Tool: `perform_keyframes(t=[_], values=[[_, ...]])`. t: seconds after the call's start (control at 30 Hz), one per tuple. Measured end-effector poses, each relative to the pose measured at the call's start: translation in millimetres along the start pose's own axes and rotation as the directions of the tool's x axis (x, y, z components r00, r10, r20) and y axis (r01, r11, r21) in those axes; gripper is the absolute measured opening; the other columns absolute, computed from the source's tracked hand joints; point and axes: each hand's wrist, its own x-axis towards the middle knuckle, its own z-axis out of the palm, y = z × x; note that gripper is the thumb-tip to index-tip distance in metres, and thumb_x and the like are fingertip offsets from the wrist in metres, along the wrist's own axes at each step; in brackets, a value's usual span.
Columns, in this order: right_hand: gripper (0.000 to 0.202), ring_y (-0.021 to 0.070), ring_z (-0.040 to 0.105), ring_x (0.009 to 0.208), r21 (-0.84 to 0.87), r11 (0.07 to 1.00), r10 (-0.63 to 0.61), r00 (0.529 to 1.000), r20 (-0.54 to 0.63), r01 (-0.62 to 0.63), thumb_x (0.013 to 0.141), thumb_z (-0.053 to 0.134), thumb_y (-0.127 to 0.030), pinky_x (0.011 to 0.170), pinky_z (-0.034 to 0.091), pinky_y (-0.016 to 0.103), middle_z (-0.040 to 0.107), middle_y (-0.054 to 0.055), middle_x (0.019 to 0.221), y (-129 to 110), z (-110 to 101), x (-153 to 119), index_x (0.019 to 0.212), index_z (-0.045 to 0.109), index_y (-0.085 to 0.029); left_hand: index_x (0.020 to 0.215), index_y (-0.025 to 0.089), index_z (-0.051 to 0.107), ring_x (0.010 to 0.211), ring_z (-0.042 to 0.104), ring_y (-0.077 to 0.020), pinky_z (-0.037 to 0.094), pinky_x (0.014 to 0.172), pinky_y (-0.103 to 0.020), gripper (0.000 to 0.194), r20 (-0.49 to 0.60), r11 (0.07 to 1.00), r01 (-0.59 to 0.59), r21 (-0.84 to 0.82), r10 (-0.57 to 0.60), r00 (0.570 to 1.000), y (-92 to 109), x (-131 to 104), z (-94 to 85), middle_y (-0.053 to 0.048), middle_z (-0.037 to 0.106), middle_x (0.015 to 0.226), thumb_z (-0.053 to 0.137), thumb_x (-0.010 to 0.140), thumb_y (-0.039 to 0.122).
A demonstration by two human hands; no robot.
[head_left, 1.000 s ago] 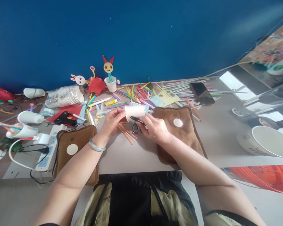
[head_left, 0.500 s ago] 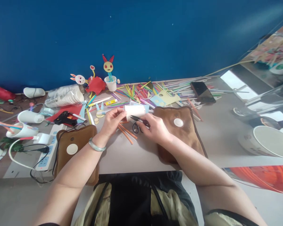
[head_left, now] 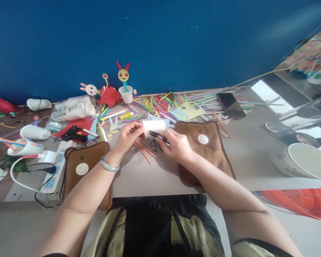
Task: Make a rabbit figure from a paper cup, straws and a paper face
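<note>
A white paper cup (head_left: 154, 125) lies on its side in front of me, its left end pinched by the fingers of my left hand (head_left: 130, 135). My right hand (head_left: 175, 143) is closed around a pair of black scissors (head_left: 156, 135); their tips point left against the near side of the cup. One scissor handle loop hangs below the fingers. Under the hands, several orange-brown strips (head_left: 144, 151) rest on the table. Beyond the left hand lies a paper rabbit face with blue ears (head_left: 114, 125).
Brown cushioned pads flank my arms, one left (head_left: 79, 157) and one right (head_left: 199, 150). Coloured sticks (head_left: 160, 105) spread along the wall near a phone (head_left: 231, 105). Stacked cups (head_left: 77, 111), a glue gun (head_left: 74, 134) and a power strip (head_left: 55, 169) are left; a white bucket (head_left: 296, 160) stands right.
Hardly anything differs. The whole view has shifted by a few pixels, while both hands keep the same hold on the cup and scissors.
</note>
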Motion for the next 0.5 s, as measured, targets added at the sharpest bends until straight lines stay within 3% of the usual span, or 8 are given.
perform_keyframes(t=[0.17, 0.5], values=[[0.026, 0.0123, 0.052, 0.059, -0.018, 1.000, -0.002, 1.000, 0.029, 0.003, 0.100, 0.048, -0.037, 0.051, 0.030, 0.024, 0.060, 0.002, 0.072, -0.2, -0.4, -0.5, 0.087, 0.059, -0.018, 0.078, 0.016, 0.068, 0.060, 0.063, -0.0133, 0.057, 0.066, -0.027, 0.032, 0.048, 1.000, 0.021, 0.001, -0.021, 0.999, 0.6, 2.0, -3.5, 0.001, 0.067, 0.065, 0.082, 0.072, 0.045], [0.035, 0.0102, 0.044, 0.054, -0.208, 0.967, -0.146, 0.989, 0.040, 0.151, 0.104, 0.041, -0.036, 0.050, 0.022, 0.026, 0.058, 0.002, 0.071, 3.8, -2.0, -1.1, 0.085, 0.062, -0.017, 0.079, 0.016, 0.068, 0.060, 0.064, -0.0132, 0.055, 0.065, -0.027, 0.028, 0.088, 0.997, 0.049, -0.052, -0.044, 0.995, -1.8, 2.3, -4.9, 0.001, 0.067, 0.066, 0.080, 0.075, 0.041]])
